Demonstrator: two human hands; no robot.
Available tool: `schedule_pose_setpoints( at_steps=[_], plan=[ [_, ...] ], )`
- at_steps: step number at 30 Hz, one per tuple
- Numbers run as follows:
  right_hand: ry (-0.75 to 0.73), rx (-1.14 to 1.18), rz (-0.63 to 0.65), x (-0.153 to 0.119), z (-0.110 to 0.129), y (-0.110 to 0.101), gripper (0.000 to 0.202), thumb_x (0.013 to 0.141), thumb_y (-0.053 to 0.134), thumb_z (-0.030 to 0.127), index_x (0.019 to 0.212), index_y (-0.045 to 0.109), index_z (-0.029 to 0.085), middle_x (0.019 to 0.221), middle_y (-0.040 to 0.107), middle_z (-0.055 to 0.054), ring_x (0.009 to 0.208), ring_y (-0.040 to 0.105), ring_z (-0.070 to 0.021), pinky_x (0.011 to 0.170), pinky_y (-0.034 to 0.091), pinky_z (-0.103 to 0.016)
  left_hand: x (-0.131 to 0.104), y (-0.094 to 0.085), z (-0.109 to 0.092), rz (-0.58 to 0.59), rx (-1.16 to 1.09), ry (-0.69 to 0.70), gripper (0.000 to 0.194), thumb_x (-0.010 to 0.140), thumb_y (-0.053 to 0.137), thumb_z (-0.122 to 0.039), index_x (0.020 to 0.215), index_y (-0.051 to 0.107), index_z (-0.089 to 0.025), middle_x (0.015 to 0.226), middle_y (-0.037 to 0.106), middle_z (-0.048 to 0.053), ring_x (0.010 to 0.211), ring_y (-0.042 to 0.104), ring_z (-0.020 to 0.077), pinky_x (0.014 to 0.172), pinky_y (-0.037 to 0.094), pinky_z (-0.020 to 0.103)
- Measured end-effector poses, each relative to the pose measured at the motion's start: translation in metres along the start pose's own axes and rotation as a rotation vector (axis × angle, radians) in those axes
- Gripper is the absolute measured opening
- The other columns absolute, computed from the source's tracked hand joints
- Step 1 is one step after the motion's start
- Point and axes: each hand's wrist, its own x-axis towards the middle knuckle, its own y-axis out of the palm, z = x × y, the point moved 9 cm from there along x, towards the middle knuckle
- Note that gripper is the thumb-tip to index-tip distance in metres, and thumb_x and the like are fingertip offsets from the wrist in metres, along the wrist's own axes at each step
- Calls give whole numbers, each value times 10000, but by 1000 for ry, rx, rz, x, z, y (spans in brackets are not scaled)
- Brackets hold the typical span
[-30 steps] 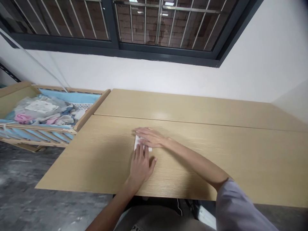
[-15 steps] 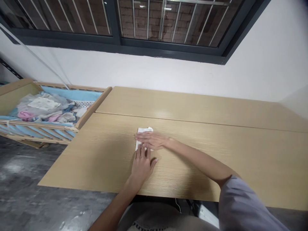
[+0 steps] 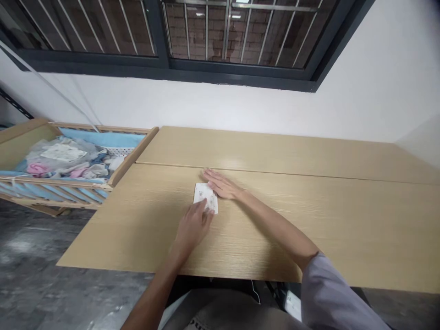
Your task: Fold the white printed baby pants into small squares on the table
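A small white folded cloth or paper with faint print (image 3: 205, 195) lies flat on the pale wooden table (image 3: 144, 220). My left hand (image 3: 194, 223) is at its near edge, fingers bent and fingertips on it; whether they pinch it is too blurred to tell. At the upper right corner of the white piece lies my right hand (image 3: 222, 184), palm down with fingers stretched out to the left, partly over that corner and partly on the wood.
To the left stands a wooden crib (image 3: 118, 176) with blue lining, holding clothes and a clear plastic bag (image 3: 82, 149). A seam (image 3: 275, 173) runs across the tabletop. Behind the table are a white wall and a dark-framed window (image 3: 240, 75).
My right hand has moved up and away from the middle of the white piece, uncovering more of it. My left hand has shifted slightly left and its fingers have bent.
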Motion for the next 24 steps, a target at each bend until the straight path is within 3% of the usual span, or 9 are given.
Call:
schedule_pose_setpoints(
  at_steps=[3,6,9,12,16,20,24],
  plan=[
    [162,66,-245,-7,-20,-25,506,1052,380,461,1443,553,191,1521,510,-116,1426,446,-246,1192,342,-453,15,-17,31,24,135,-202,445,1029,345,-421,1227,624,-137,1182,710,179,1121,653,325,988,492,453],
    [308,191,-319,-13,-35,-23,355,997,508,393,1161,723,163,1169,718,-124,1079,656,-238,976,505,-405,25,-13,54,140,227,-373,479,1020,332,-449,1093,661,-108,1102,724,222,1065,680,367,922,502,475],
    [351,302,-237,-13,-34,-3,251,932,606,346,1016,748,157,964,739,-86,843,658,-198,812,522,-346,39,2,57,216,210,-398,509,1008,341,-492,1039,670,-105,1032,739,237,995,711,381,846,518,472],
    [370,305,-233,-13,-27,6,261,859,702,351,1011,734,141,928,712,-75,793,622,-185,761,500,-320,53,16,51,235,173,-359,476,1000,371,-478,1062,653,-99,1052,736,244,986,718,370,812,518,442],
    [451,336,-265,-23,-14,8,197,826,713,278,964,684,139,889,677,-53,766,591,-171,711,473,-292,58,12,37,255,100,-233,307,985,412,-347,1007,642,-145,1018,747,177,961,712,293,795,489,357],
    [457,474,-198,-41,28,16,154,832,703,288,900,628,171,796,623,-1,691,540,-135,650,428,-255,28,-30,34,268,4,-116,282,970,427,-380,832,604,-209,831,717,50,781,659,207,691,437,291],
    [304,599,-88,-57,116,29,214,850,693,368,841,608,171,729,568,30,651,487,-106,593,370,-225,-41,-80,54,333,-229,-123,475,927,429,-609,705,560,-210,677,606,-7,633,542,161,566,360,262]
  ],
)
